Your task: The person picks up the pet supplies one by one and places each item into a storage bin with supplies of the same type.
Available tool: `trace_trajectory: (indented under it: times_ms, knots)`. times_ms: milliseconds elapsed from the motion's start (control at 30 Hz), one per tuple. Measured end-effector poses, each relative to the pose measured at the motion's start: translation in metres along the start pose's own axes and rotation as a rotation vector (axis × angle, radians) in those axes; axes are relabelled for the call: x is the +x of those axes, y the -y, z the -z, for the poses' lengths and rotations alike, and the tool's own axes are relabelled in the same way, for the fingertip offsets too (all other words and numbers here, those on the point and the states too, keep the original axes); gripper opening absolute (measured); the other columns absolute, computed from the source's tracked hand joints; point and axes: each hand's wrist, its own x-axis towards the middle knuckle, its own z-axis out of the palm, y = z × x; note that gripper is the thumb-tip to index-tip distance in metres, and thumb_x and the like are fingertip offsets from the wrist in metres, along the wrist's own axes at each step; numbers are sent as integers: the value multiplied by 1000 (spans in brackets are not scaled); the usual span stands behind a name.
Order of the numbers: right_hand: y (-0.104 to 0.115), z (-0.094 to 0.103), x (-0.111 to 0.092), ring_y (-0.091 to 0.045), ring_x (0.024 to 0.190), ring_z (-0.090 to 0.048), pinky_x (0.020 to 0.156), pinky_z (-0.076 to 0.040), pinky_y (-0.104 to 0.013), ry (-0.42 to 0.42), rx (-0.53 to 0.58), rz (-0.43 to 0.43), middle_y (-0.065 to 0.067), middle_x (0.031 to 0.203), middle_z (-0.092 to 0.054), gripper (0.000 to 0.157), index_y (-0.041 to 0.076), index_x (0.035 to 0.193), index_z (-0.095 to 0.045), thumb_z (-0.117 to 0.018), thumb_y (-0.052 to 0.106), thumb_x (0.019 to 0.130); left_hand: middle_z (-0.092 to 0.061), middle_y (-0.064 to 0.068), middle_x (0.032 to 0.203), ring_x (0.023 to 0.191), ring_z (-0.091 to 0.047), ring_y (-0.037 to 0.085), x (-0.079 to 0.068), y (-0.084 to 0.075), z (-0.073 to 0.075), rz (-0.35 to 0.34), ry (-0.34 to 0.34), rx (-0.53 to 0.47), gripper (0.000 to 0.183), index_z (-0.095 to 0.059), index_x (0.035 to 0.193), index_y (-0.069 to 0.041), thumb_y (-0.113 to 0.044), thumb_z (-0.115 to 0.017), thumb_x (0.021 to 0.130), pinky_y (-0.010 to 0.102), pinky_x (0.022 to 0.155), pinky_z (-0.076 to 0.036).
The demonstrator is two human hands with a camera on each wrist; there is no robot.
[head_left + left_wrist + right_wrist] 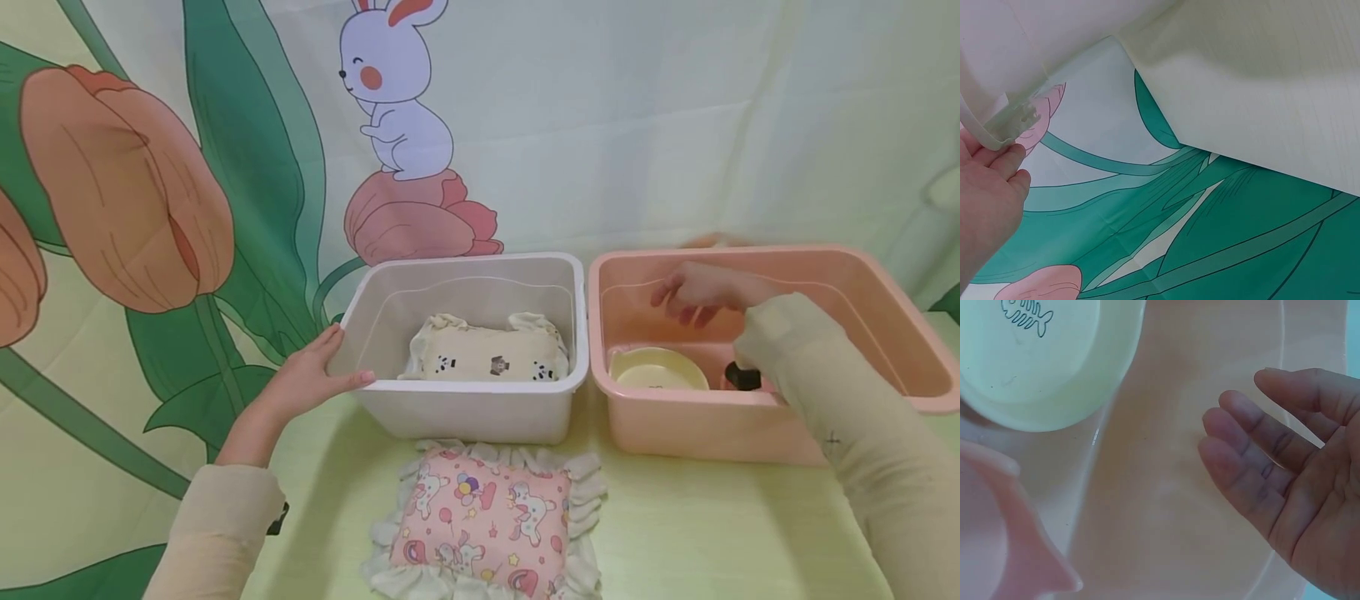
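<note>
Over the rectangular pink plastic tub [712, 427], the R hand [705, 290] has its fingers parted & loosely bent, nothing held. Below, in the tub: a round pale-yellow dish [656, 369] w/ fishbone print, near the fingers but untouched, & beside it a pink dish w/ pointed corners [982, 537], only partly in the R wrist view. Across to the L hand [309, 379]: fingers & thumb gripping the rim of a rectangular white plastic tub [465, 412] at its front L corner. Inside that, a cream fabric cushion w/ animal prints [480, 343]. Tubs side by side on the pale-green table [712, 533]. In front of the white one, a pink fabric cushion w/ unicorns, balloons & white frills [487, 521]. Behind, a printed cloth backdrop [637, 125]: rabbit, tulips, leaves.
</note>
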Motion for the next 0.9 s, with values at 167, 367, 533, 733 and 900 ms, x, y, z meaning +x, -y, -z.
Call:
trace_trajectory:
  times_ms: [167,367,533,733,900]
  knots:
    - [3,4,-4,-28,94,-53,75,-50,-37,13,-19,-4,-19,118,-51,43,-2,124,-46,-43,7,82,-5,16,149,131,-16,44,-1,-2,1,4,1,3,98,-10,141,-2,-61,-53,76,60,99,-23]
    - [6,10,-13,-27,99,-53,81,-46,-38,16,-2,-60,-15,128,-44,43,5,128,-43,-45,16,86,-6,16,149,131,-16,44,-1,-2,1,3,1,3,97,-10,141,-2,-60,-53,76,60,100,-23]
    - [8,12,-16,-27,98,-53,81,-47,-38,15,-36,-58,-16,128,-44,43,5,127,-44,-45,15,85,-6,16,149,131,-16,44,0,-2,1,2,3,3,97,-10,141,-2,-61,-53,76,60,100,-23]
    - [12,13,-16,-30,100,-53,79,-49,-39,-1,-71,-46,-20,125,-46,40,2,126,-45,-46,15,88,-5,17,149,131,-16,44,0,-3,1,7,6,9,97,-10,142,-2,-61,-52,76,60,99,-23]
    - [15,16,-19,-25,84,-58,71,-52,-35,-93,-105,-32,-21,115,-54,36,2,119,-52,-52,14,85,-6,17,148,130,-17,45,-1,-4,2,2,4,12,96,-11,141,-1,-60,-52,77,61,99,-23]
